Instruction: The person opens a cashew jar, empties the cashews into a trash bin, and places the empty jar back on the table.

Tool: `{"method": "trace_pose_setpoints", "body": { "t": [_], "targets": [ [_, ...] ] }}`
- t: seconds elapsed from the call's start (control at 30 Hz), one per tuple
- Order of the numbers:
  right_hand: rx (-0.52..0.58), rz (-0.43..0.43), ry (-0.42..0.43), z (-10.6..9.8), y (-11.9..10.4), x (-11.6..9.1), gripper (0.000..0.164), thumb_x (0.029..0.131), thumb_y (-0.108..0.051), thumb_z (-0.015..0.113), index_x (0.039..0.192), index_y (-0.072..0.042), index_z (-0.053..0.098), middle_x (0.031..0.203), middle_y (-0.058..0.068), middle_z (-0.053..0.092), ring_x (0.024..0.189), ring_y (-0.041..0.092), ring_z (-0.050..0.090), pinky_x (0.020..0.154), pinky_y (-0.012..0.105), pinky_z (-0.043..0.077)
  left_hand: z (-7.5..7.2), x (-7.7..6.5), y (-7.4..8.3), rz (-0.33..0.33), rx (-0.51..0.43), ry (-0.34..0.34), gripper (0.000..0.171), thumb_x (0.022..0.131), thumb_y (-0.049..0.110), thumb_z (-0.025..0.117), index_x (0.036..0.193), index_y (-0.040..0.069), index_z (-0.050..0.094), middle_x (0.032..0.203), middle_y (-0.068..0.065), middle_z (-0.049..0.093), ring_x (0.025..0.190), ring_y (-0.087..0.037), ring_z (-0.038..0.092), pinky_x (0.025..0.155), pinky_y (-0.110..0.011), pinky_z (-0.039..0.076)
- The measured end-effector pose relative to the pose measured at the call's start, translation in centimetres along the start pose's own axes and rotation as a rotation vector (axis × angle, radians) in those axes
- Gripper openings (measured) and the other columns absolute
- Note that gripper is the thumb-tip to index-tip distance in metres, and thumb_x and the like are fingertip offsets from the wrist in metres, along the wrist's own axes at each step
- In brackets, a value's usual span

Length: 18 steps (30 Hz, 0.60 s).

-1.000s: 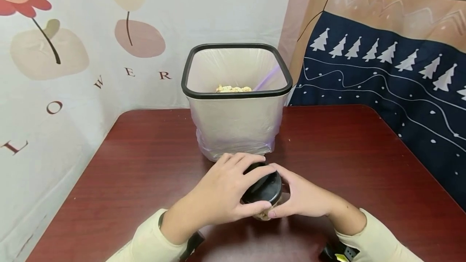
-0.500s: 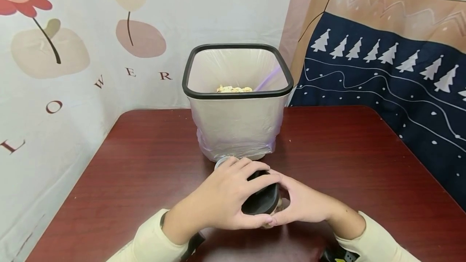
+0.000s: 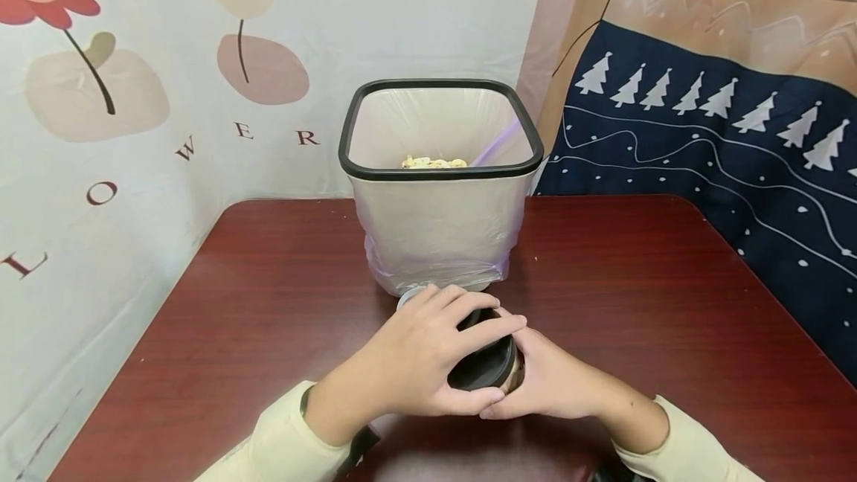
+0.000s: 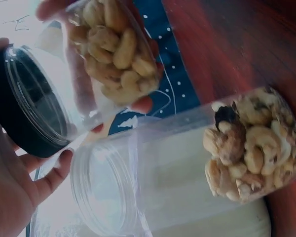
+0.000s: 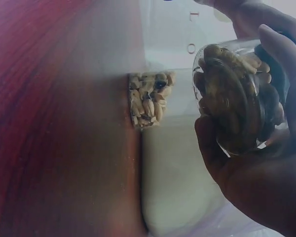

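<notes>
Left of the frame's middle, the left hand [image 3: 415, 355] grips the black lid [image 3: 483, 369] from above, spread round its rim, probably for an even hold. Just beyond, an uncapped clear jar [image 4: 175, 153] stands upright, nuts [image 4: 254, 150] at its bottom, before the lined bin [image 3: 438, 214] at upper centre. At lower centre, the tilted cashew jar [image 4: 113, 57] hangs beneath the lid, the right hand [image 3: 562, 378] gripping its side, likely to steady it.
</notes>
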State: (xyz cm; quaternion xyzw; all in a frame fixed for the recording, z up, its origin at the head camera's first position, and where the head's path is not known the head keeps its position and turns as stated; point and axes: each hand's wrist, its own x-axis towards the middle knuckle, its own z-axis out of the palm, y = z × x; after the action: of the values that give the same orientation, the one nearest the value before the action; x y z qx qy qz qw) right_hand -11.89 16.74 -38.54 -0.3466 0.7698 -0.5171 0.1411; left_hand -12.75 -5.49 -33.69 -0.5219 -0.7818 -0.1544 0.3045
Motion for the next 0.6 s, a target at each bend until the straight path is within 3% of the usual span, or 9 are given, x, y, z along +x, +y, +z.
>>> {"method": "trace_pose_setpoints", "body": {
  "t": [0.3, 0.6],
  "targets": [
    [-0.01, -0.037, -0.035, -0.26, -0.25, -0.18, 0.078, 0.074, -0.025, 0.088, 0.137, -0.022, 0.044, 0.128, -0.001, 0.06, 0.11, 0.013, 0.063, 0.095, 0.026, 0.05, 0.1, -0.05, 0.02, 0.072, 0.007, -0.014, 0.07, 0.083, 0.063, 0.06, 0.14, 0.024, 0.057, 0.121, -0.002, 0.063, 0.107, -0.019, 0.06, 0.08, -0.033, 0.043],
    [0.008, -0.08, 0.007, 0.26, -0.23, -0.08, 0.084, 0.074, -0.024, 0.089, 0.143, -0.021, 0.04, 0.128, 0.0, 0.061, 0.109, 0.015, 0.065, 0.094, 0.028, 0.052, 0.09, 0.11, 0.04, 0.052, 0.071, 0.033, 0.06, 0.079, 0.062, 0.062, 0.123, 0.022, 0.065, 0.11, 0.001, 0.064, 0.086, -0.017, 0.058, 0.071, -0.031, 0.042]
  ]
}}
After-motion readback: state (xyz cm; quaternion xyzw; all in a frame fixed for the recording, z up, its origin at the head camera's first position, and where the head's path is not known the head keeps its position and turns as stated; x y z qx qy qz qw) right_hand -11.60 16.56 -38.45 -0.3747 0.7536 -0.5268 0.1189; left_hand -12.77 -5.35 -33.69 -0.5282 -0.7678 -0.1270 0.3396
